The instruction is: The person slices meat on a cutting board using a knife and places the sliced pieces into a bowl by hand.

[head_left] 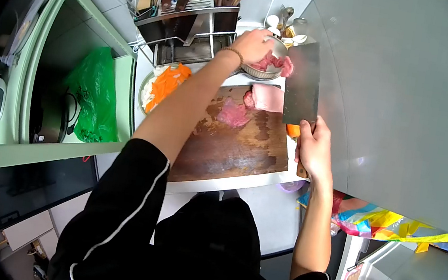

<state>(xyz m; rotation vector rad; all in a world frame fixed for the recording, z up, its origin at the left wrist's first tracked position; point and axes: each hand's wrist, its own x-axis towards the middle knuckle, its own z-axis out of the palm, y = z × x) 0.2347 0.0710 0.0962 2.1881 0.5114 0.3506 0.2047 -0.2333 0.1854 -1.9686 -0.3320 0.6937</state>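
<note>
My right hand [315, 148] is closed around the handle of a cleaver [303, 85], its broad blade upright beside the bowl. My left hand [251, 46] reaches over the left rim of a round bowl [260, 76], its fingertips blurred and partly hidden, so its grip is unclear. Slices of raw red meat [273, 64] lie in the bowl beside those fingers, some hanging over the right rim by the blade. On the wooden cutting board [227, 157] below rest a pale pink block of meat [268, 97] and a flattened pinkish piece [234, 113].
A plate of orange slices [168, 83] and white pieces sits left of the board. Behind stands a rack [186, 23] with knives and chopsticks. A grey wall panel [407, 97] rises close on the right. A green bag [95, 96] fills the left shelf.
</note>
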